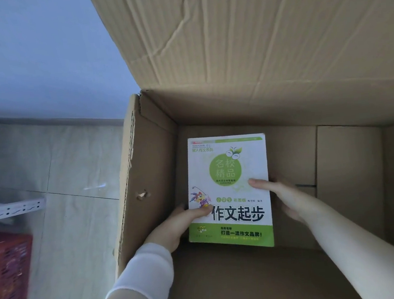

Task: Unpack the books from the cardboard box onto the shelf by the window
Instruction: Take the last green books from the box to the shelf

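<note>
At the far left edge I see a red perforated basket (7,270), blurred, sitting on pale floor tiles (74,174). Just above it a white metal shelf rail (13,209) with punched slots juts in from the left. Behind these rises a plain pale wall (40,55).

Moving right, I come to the open cardboard box (143,168), which fills most of the view; its left wall has a small torn hole, and its large creased flap (253,37) stands up at the back.

My left hand (174,225), coming out of a white sleeve (142,271), reaches over the box's left wall. It clasps the left edge of a book (229,189), thumb lying flat across the cover, the other fingers tucked out of sight beneath.

The book is inside the box, face up, white and green with a large green circle and bold dark Chinese characters. I cannot tell whether it rests on the box floor or is lifted off it.

My right hand (283,196), forearm bare, grips the book's right edge, thumb pressed on the cover and fingers curled behind.
</note>
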`<state>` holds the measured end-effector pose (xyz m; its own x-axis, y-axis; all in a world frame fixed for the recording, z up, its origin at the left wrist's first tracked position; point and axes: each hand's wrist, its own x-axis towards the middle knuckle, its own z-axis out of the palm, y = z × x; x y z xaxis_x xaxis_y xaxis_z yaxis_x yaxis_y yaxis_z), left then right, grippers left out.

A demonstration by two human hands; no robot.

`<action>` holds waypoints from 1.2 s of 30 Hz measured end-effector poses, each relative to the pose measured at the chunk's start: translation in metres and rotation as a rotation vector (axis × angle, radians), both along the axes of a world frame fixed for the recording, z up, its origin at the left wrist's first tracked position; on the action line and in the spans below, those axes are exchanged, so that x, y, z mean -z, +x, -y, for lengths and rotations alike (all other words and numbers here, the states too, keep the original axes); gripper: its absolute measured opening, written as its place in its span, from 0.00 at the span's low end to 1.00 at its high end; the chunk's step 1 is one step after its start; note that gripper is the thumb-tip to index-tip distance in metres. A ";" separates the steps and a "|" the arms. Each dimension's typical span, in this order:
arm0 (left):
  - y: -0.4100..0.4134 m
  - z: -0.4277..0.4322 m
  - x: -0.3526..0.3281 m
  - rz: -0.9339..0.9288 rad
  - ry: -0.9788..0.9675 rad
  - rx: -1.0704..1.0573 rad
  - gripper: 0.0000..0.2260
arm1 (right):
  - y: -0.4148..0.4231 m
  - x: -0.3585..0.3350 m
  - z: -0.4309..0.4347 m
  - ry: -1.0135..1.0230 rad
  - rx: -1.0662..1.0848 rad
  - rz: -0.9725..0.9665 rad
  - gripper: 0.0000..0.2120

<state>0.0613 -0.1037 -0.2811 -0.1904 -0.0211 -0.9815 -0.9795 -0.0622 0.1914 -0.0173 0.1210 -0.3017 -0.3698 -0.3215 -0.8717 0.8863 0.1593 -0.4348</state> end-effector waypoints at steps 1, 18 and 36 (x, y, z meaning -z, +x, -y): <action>0.001 0.000 -0.002 -0.006 0.026 0.005 0.24 | -0.001 -0.006 -0.004 -0.001 0.007 -0.005 0.43; 0.056 -0.013 -0.294 -0.353 0.129 0.066 0.22 | 0.049 -0.322 -0.030 0.137 -0.020 -0.184 0.06; 0.380 0.128 -0.531 -0.613 -0.130 -0.566 0.10 | 0.244 -0.561 0.218 -0.090 -0.585 -0.431 0.13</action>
